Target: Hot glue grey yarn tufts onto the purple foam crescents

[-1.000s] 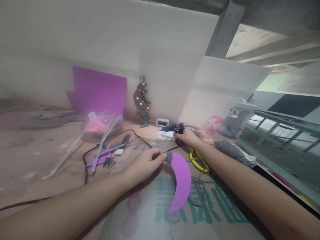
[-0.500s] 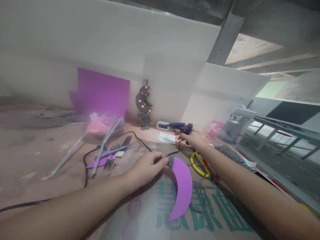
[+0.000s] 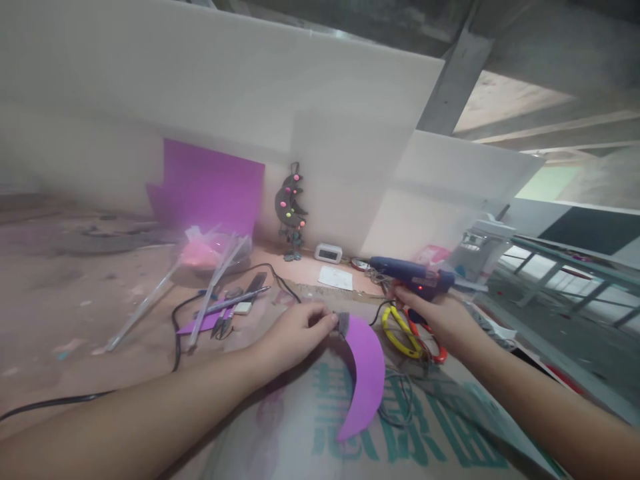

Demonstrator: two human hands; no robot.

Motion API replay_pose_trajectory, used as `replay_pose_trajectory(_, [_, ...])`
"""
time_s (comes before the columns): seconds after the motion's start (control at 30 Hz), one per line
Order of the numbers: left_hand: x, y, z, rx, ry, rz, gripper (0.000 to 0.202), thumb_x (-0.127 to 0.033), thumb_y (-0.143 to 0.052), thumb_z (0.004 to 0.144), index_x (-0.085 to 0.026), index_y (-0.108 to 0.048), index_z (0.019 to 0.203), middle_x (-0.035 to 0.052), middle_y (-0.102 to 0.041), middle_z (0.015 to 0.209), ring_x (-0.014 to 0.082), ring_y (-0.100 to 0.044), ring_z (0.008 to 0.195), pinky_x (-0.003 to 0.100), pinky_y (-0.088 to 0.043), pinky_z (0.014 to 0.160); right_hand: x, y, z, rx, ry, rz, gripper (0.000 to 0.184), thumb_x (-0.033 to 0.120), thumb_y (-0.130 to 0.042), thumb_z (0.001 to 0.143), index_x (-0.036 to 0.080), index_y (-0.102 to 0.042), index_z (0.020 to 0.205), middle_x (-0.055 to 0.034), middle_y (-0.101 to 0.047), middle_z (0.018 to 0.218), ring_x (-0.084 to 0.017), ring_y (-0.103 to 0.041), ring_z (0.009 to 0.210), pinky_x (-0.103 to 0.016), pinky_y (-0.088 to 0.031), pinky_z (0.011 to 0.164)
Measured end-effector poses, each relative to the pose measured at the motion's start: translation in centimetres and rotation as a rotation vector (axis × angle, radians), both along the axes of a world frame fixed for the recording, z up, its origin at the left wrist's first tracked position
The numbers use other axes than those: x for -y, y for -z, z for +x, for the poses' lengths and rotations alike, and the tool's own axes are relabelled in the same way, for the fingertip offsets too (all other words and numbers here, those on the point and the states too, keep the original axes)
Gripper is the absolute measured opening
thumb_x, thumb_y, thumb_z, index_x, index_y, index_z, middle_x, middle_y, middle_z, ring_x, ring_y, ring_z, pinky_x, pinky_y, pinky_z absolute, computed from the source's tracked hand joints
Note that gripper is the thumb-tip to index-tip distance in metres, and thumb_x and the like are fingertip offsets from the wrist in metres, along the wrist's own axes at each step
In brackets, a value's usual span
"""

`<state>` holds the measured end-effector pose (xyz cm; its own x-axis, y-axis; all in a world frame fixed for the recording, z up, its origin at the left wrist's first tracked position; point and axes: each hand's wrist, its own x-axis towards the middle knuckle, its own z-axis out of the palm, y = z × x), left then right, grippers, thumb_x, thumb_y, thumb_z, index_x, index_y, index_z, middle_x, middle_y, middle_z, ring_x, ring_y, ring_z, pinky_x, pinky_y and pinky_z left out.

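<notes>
My left hand (image 3: 307, 330) pinches the upper tip of a purple crescent cutout (image 3: 369, 380), where a bit of grey yarn (image 3: 343, 323) is wrapped round it. The crescent curves down over a cardboard sheet (image 3: 280, 427) printed with green characters. Gripped in my right hand (image 3: 437, 320) is a blue hot glue gun (image 3: 413, 277), its small red light on and its nozzle toward the left. A clear glue stick (image 3: 470, 287) juts from its back end. Grey yarn (image 3: 397, 400) lies loosely coiled beside the crescent.
Scissors with yellow handles (image 3: 400, 337) lie under my right hand. A finished-looking dark crescent ornament (image 3: 290, 203) leans on the back wall, near a white digital clock (image 3: 329, 253). To the left are glue sticks (image 3: 215, 293), a pen (image 3: 237, 300) and a purple sheet (image 3: 213, 190).
My right hand has lifted the glue gun from beside the clock and brought it nearer and to the right. My left hand and the crescent have stayed in place.
</notes>
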<state>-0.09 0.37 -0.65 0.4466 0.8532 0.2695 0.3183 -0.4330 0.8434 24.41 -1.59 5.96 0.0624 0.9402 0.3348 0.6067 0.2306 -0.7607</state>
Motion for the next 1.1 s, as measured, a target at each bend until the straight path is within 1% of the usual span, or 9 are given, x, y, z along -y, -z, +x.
replay_pose_trajectory(0.07, [0.0, 0.0, 0.0, 0.007, 0.001, 0.0, 0.033, -0.043, -0.044, 0.086, -0.017, -0.054, 0.069, -0.0011, -0.056, 0.069, 0.0146, -0.051, 0.067, 0.024, -0.036, 0.061, 1.1, 0.7, 0.2, -0.007, 0.034, -0.036, 0.033, 0.049, -0.065, 0.073, 0.018, -0.068, 0.084, -0.0085, -0.071, 0.082, -0.024, -0.067, 0.079, -0.033, -0.054, 0.071])
replay_pose_trajectory(0.13, [0.0, 0.1, 0.0, 0.008, 0.002, 0.007, 0.033, -0.043, -0.044, 0.087, -0.017, -0.053, 0.068, -0.0012, -0.055, 0.068, 0.0144, -0.051, 0.067, 0.024, -0.036, 0.062, 1.7, 1.7, 0.5, -0.03, 0.015, -0.056, 0.036, 0.052, -0.064, 0.073, 0.017, -0.068, 0.08, -0.0088, -0.071, 0.08, -0.024, -0.067, 0.078, -0.034, -0.054, 0.07])
replay_pose_trajectory(0.23, [0.0, 0.0, 0.0, 0.001, -0.007, 0.014, 0.034, -0.043, -0.043, 0.087, -0.017, -0.052, 0.067, -0.0017, -0.052, 0.066, 0.0139, -0.049, 0.065, 0.024, -0.035, 0.06, 2.1, 3.6, 1.3, -0.078, -0.027, -0.059, 0.038, 0.053, -0.062, 0.077, 0.017, -0.069, 0.085, -0.0099, -0.072, 0.09, -0.025, -0.067, 0.086, -0.036, -0.055, 0.078])
replay_pose_trajectory(0.37, [0.1, -0.2, -0.1, 0.012, -0.035, -0.002, 0.033, -0.042, -0.042, 0.087, -0.017, -0.051, 0.068, -0.0019, -0.05, 0.064, 0.0136, -0.047, 0.062, 0.023, -0.033, 0.057, 2.4, 5.2, 2.0, -0.055, 0.025, -0.054, 0.034, 0.052, -0.061, 0.079, 0.022, -0.071, 0.09, -0.0074, -0.073, 0.098, -0.027, -0.067, 0.095, -0.036, -0.054, 0.086])
replay_pose_trajectory(0.53, [0.4, -0.8, -0.2, 0.04, -0.101, 0.004, 0.033, -0.039, -0.042, 0.088, -0.018, -0.049, 0.064, -0.0029, -0.048, 0.062, 0.0131, -0.046, 0.063, 0.023, -0.033, 0.058, 3.4, 5.1, 1.7, 0.151, 0.057, 0.0, 0.034, 0.056, -0.055, 0.08, 0.026, -0.07, 0.083, -0.0039, -0.073, 0.093, -0.028, -0.066, 0.094, -0.04, -0.051, 0.088])
replay_pose_trajectory(0.77, [0.3, -0.7, -0.2, 0.064, -0.09, -0.021, 0.033, -0.041, -0.042, 0.089, -0.018, -0.051, 0.067, -0.0032, -0.05, 0.064, 0.013, -0.047, 0.064, 0.023, -0.035, 0.061, 4.0, 4.6, 0.2, 0.23, 0.02, -0.029, 0.035, 0.057, -0.05, 0.079, 0.024, -0.063, 0.075, -0.0044, -0.07, 0.079, -0.025, -0.066, 0.079, -0.038, -0.054, 0.076])
replay_pose_trajectory(0.9, [0.3, -0.7, -0.3, 0.056, -0.084, -0.006, 0.033, -0.04, -0.042, 0.089, -0.018, -0.05, 0.066, -0.0033, -0.049, 0.064, 0.0131, -0.048, 0.064, 0.023, -0.035, 0.062, 4.0, 4.7, 0.1, 0.243, -0.023, -0.019, 0.031, 0.052, -0.049, 0.082, 0.025, -0.064, 0.079, -0.0046, -0.07, 0.084, -0.025, -0.066, 0.083, -0.037, -0.054, 0.076])
replay_pose_trajectory(1.0, [0.3, -0.8, -0.3, 0.055, -0.092, 0.008, 0.033, -0.039, -0.042, 0.089, -0.017, -0.05, 0.066, -0.0033, -0.049, 0.063, 0.0132, -0.047, 0.064, 0.023, -0.034, 0.061, 3.9, 5.0, 0.3, 0.218, -0.069, -0.014, 0.03, 0.051, -0.052, 0.083, 0.025, -0.067, 0.088, -0.0053, -0.071, 0.094, -0.027, -0.065, 0.094, -0.039, -0.053, 0.083])
replay_pose_trajectory(1.1, [0.3, -0.7, -0.3, 0.055, -0.091, 0.01, 0.034, -0.039, -0.042, 0.089, -0.017, -0.05, 0.065, -0.0032, -0.048, 0.063, 0.0131, -0.047, 0.064, 0.023, -0.034, 0.06, 3.8, 5.3, 0.4, 0.192, -0.098, -0.025, 0.03, 0.049, -0.053, 0.084, 0.027, -0.069, 0.096, -0.0048, -0.072, 0.099, -0.027, -0.065, 0.097, -0.04, -0.053, 0.086])
